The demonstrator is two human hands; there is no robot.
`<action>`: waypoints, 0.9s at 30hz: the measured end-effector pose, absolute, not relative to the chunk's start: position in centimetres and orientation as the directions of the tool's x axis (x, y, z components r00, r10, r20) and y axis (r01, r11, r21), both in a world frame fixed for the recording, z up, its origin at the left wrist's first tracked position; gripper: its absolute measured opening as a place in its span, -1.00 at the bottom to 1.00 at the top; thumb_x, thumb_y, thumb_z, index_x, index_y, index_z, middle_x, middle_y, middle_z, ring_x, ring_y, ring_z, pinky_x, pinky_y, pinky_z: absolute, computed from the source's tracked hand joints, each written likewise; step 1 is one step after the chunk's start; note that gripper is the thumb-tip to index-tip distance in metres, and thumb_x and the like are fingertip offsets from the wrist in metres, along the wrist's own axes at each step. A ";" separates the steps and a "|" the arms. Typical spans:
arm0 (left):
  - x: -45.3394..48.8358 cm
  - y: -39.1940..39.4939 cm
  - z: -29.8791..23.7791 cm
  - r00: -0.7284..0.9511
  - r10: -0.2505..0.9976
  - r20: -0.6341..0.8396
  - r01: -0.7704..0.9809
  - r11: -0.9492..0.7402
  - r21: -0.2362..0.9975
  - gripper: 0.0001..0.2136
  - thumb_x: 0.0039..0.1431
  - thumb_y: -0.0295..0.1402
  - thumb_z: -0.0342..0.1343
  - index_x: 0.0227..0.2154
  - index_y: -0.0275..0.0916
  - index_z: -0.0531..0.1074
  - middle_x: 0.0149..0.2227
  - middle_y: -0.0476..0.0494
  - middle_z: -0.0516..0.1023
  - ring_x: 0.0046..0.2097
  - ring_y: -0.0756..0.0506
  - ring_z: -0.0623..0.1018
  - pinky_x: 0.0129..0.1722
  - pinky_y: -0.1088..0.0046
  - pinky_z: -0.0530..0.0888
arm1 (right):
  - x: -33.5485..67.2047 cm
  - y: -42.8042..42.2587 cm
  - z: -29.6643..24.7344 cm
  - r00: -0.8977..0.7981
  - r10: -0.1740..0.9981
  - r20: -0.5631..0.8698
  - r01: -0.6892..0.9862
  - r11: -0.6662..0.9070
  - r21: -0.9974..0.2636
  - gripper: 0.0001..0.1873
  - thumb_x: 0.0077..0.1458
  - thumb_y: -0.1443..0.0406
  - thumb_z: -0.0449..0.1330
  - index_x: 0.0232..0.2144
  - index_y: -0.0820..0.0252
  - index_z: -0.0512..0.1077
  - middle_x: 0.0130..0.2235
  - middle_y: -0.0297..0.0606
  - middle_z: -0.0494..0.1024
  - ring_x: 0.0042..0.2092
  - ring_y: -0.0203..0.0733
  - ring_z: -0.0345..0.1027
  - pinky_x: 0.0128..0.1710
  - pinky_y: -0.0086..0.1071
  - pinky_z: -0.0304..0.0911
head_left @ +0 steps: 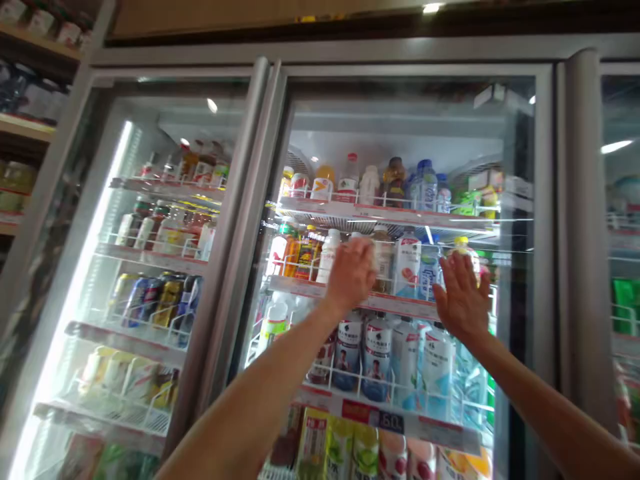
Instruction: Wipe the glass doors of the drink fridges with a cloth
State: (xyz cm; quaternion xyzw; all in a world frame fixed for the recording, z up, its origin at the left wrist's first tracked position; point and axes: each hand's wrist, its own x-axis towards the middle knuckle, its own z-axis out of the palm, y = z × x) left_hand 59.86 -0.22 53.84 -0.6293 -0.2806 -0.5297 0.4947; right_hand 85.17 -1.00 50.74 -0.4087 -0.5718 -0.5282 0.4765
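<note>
Both my hands are raised against the glass door (400, 120) of the middle drinks cooler. My left hand (351, 275) lies on the glass in front of the second shelf (300, 288), its back toward me and its fingers stretched up, a little blurred. My right hand (463, 298) is flat on the glass further right, fingers spread upward, over a row of white and blue bottles (409, 265). Neither hand holds anything. Behind the glass, taller white bottles (376, 353) stand on the shelf below.
A second glass door (150, 267) on the left shows cans and bottles on wire shelves. A grey upright frame (247, 220) separates the two doors. Another thick grey post (583, 233) stands on the right. Wooden shelves with goods (25, 127) run along the far left.
</note>
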 end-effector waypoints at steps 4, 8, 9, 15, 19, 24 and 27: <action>59.8 0.2 55.3 0.509 -0.119 0.852 0.792 -0.322 -0.518 -0.58 0.21 -0.27 -0.17 0.11 -0.26 0.19 0.18 -0.17 0.23 0.25 -0.13 0.13 0.22 0.21 0.06 | 85.8 -1.1 51.1 -0.264 -0.011 0.964 0.957 0.119 0.263 -0.35 0.20 0.12 -0.13 0.27 0.02 -0.27 0.31 -0.16 -0.12 0.31 0.01 -0.27 0.21 0.06 -0.29; 54.4 0.9 58.6 -0.105 -0.149 0.983 0.959 -0.279 0.060 -0.56 0.19 -0.31 -0.21 0.11 -0.36 0.18 0.17 -0.33 0.22 0.23 -0.21 0.15 0.17 0.09 0.14 | 86.7 -1.1 51.8 -0.249 -0.047 0.967 0.962 0.107 0.252 -0.36 0.21 0.13 -0.15 0.27 0.06 -0.25 0.29 -0.13 -0.06 0.30 -0.03 -0.23 0.21 0.04 -0.29; 54.3 1.0 58.9 -0.221 -0.166 0.961 0.947 -0.271 0.171 -0.55 0.19 -0.30 -0.21 0.11 -0.39 0.17 0.18 -0.37 0.20 0.23 -0.24 0.14 0.16 0.06 0.13 | 86.8 -1.1 51.9 -0.229 -0.053 0.972 0.966 0.111 0.234 -0.36 0.21 0.13 -0.15 0.27 0.08 -0.24 0.29 -0.12 -0.05 0.30 -0.02 -0.22 0.22 0.03 -0.29; 59.5 0.5 56.9 0.311 -0.115 0.944 0.904 -0.270 -0.331 -0.55 0.19 -0.27 -0.17 0.14 -0.26 0.15 0.21 -0.19 0.19 0.26 -0.16 0.09 0.21 0.15 0.09 | 86.7 -1.3 51.9 -0.216 -0.071 0.974 0.964 0.144 0.224 -0.39 0.21 0.12 -0.16 0.26 0.11 -0.17 0.29 -0.12 -0.04 0.30 -0.02 -0.20 0.22 0.03 -0.31; 54.6 0.4 58.7 0.091 -0.096 0.991 0.956 -0.272 -0.114 -0.55 0.17 -0.32 -0.17 0.11 -0.35 0.19 0.18 -0.29 0.22 0.24 -0.21 0.13 0.19 0.13 0.13 | 86.6 -1.4 51.8 -0.196 -0.059 0.979 0.966 0.158 0.203 -0.39 0.20 0.10 -0.16 0.26 0.07 -0.16 0.28 -0.15 -0.01 0.29 -0.03 -0.18 0.22 0.02 -0.31; 54.5 0.7 59.7 -0.275 -0.116 0.954 0.930 -0.284 0.234 -0.53 0.17 -0.30 -0.18 0.12 -0.41 0.16 0.21 -0.37 0.14 0.25 -0.29 0.10 0.18 0.00 0.10 | 86.7 -1.2 51.7 -0.179 -0.059 0.982 0.977 0.105 0.185 -0.40 0.20 0.13 -0.15 0.25 0.04 -0.14 0.29 -0.17 -0.05 0.30 -0.04 -0.20 0.21 0.03 -0.28; 58.4 0.3 58.1 0.195 -0.076 0.978 0.923 -0.324 -0.209 -0.54 0.19 -0.27 -0.18 0.13 -0.30 0.15 0.22 -0.22 0.15 0.26 -0.19 0.09 0.21 0.11 0.08 | 86.9 -1.1 51.7 -0.184 -0.049 0.982 0.981 0.059 0.186 -0.43 0.21 0.15 -0.17 0.25 0.04 -0.12 0.30 -0.18 -0.06 0.30 -0.04 -0.20 0.20 0.03 -0.24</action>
